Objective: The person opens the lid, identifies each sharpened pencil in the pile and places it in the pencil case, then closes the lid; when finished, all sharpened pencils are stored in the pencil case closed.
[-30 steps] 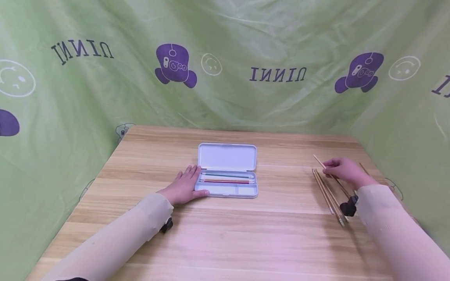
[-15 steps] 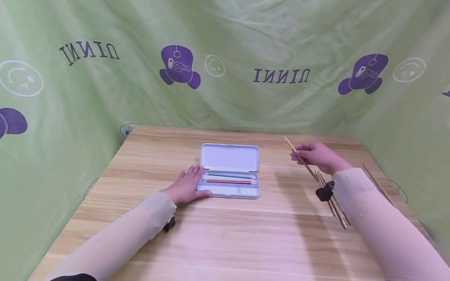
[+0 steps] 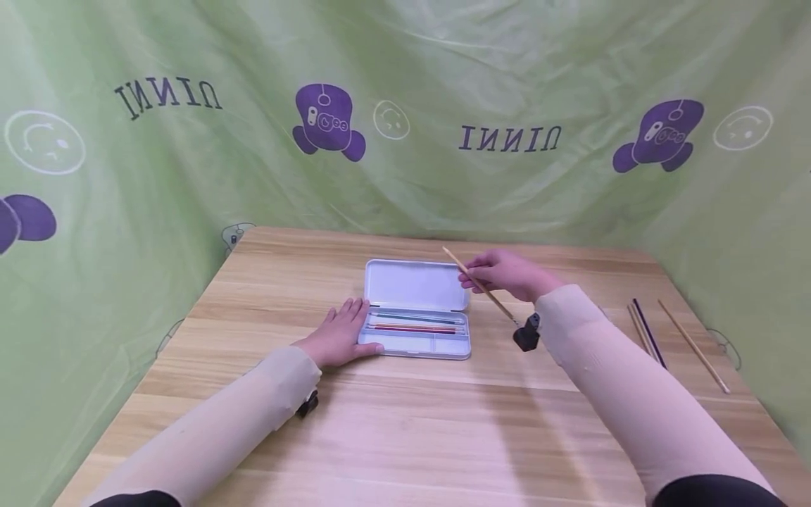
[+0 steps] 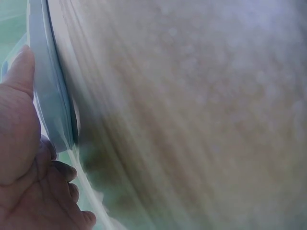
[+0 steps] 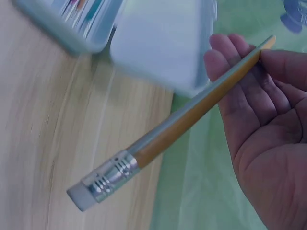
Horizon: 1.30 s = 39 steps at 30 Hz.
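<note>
In the head view a pale pencil case (image 3: 399, 343) lies with its lid (image 3: 415, 285) raised at the back. Several pencils (image 3: 415, 328), red, orange and teal among them, lie in its rear compartment; the front compartments are bare. My left hand (image 3: 334, 339) rests against the case's left end, fingers extended and thumb at the front corner. My right hand (image 3: 510, 273) pinches an orange pencil (image 5: 192, 112) near its tip, above the table by the lid's right edge. The right wrist view shows its metal ferrule and white eraser pointing back towards the wrist.
On the right of the wooden table (image 3: 405, 429) lie a light pencil (image 3: 693, 345), a dark purple pencil (image 3: 649, 333) and another light one beside it, partly behind the right sleeve. A green printed cloth (image 3: 405, 190) hangs around the back and sides.
My right hand has carried the pencil left from the loose pencils on the right to beside the case lid. My left hand stays at the case. The view has shifted slightly.
</note>
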Tool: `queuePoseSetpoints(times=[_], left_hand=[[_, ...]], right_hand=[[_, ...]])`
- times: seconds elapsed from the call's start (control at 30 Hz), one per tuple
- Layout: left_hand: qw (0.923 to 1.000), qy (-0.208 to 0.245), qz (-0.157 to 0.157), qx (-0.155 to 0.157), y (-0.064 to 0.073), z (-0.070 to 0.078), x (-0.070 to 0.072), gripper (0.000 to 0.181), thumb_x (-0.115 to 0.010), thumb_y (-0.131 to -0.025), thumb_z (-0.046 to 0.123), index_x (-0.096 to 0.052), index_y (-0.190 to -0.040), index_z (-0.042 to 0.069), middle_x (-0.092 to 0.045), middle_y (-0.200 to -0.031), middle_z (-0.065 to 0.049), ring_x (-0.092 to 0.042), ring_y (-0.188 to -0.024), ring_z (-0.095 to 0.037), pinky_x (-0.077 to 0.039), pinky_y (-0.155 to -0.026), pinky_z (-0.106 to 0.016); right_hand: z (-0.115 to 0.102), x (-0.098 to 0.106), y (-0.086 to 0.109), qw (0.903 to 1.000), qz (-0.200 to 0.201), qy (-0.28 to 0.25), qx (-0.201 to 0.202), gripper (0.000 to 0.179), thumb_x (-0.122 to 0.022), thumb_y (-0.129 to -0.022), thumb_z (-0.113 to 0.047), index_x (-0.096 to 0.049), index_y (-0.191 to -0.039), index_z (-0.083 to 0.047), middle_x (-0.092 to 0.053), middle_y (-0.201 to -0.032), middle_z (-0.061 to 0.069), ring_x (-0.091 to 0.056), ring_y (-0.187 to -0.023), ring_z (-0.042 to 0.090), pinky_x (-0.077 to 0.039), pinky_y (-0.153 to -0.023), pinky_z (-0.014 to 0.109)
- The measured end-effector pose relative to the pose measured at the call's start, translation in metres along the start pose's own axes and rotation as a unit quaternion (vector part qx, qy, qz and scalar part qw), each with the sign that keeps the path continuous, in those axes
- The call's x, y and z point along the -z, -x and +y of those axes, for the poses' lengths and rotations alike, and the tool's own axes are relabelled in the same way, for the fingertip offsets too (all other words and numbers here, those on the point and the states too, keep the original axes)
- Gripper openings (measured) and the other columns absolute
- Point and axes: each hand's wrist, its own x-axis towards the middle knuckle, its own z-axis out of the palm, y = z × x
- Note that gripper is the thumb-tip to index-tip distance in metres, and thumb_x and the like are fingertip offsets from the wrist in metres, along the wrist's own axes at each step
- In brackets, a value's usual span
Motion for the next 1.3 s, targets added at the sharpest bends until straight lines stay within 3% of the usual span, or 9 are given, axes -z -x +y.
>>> queuePoseSetpoints(times=[0.17, 0.5, 0.73, 1.0, 1.13, 1.3], left_hand=[[1.0, -0.004, 0.003, -0.001, 0.001, 0.001, 0.001, 0.101, -0.06, -0.1, 0.057, -0.014, -0.16, -0.011, -0.011, -0.166, -0.031, -0.007, -0.155, -0.046, -0.008, -0.123, -0.062], [0.9999, -0.005, 0.009, 0.002, 0.002, 0.001, -0.002, 0.1, -0.06, -0.1, 0.057, -0.016, -0.16, -0.01, -0.013, -0.167, -0.031, -0.008, -0.155, -0.045, -0.009, -0.123, -0.062], [0.9999, -0.009, 0.01, 0.004, 0.001, 0.001, 0.0, 0.1, -0.059, -0.1, 0.057, -0.016, -0.16, -0.01, -0.013, -0.167, -0.03, -0.008, -0.155, -0.045, -0.009, -0.123, -0.062], [0.9999, -0.013, 0.008, 0.003, -0.002, 0.001, -0.003, 0.1, -0.058, -0.1, 0.058, -0.015, -0.161, -0.009, -0.013, -0.167, -0.029, -0.008, -0.155, -0.044, -0.009, -0.123, -0.061], [0.9999, -0.01, 0.01, 0.002, -0.003, 0.001, -0.003, 0.1, -0.059, -0.1, 0.057, -0.016, -0.16, -0.01, -0.013, -0.167, -0.03, -0.008, -0.155, -0.044, -0.009, -0.123, -0.061], [0.9999, -0.003, 0.008, 0.006, -0.001, 0.0, -0.002, 0.1, -0.059, -0.1, 0.057, -0.015, -0.16, -0.01, -0.012, -0.167, -0.03, -0.007, -0.155, -0.044, -0.008, -0.123, -0.061]], right_hand=[[-0.009, -0.023, -0.019, 0.9995, -0.03, -0.012, 0.002, 0.032, -0.044, -0.109, 0.0, -0.053, -0.133, 0.019, -0.063, -0.128, 0.034, -0.065, -0.117, 0.036, -0.053, -0.101, 0.047], [-0.013, -0.06, -0.048, 0.9974, -0.07, 0.0, 0.019, 0.028, -0.047, -0.107, 0.002, -0.059, -0.127, 0.017, -0.071, -0.114, 0.023, -0.07, -0.098, 0.018, -0.058, -0.088, 0.033], [-0.012, -0.074, -0.061, 0.9925, -0.062, 0.102, 0.029, 0.026, -0.055, -0.103, -0.001, -0.067, -0.123, 0.01, -0.074, -0.107, 0.016, -0.069, -0.094, 0.019, -0.055, -0.08, 0.028], [0.001, -0.084, -0.072, 0.9647, -0.072, 0.24, 0.08, 0.019, -0.063, -0.099, -0.005, -0.077, -0.111, 0.001, -0.074, -0.094, 0.001, -0.058, -0.08, 0.008, -0.048, -0.077, 0.024], [0.005, -0.087, -0.073, 0.9607, -0.074, 0.253, 0.087, 0.018, -0.067, -0.098, -0.007, -0.077, -0.111, 0.001, -0.073, -0.093, 0.0, -0.058, -0.079, 0.006, -0.049, -0.079, 0.023], [0.004, -0.087, -0.07, 0.9675, -0.063, 0.235, 0.069, 0.019, -0.068, -0.098, -0.01, -0.076, -0.112, 0.002, -0.075, -0.095, 0.002, -0.062, -0.081, 0.008, -0.051, -0.082, 0.026]])
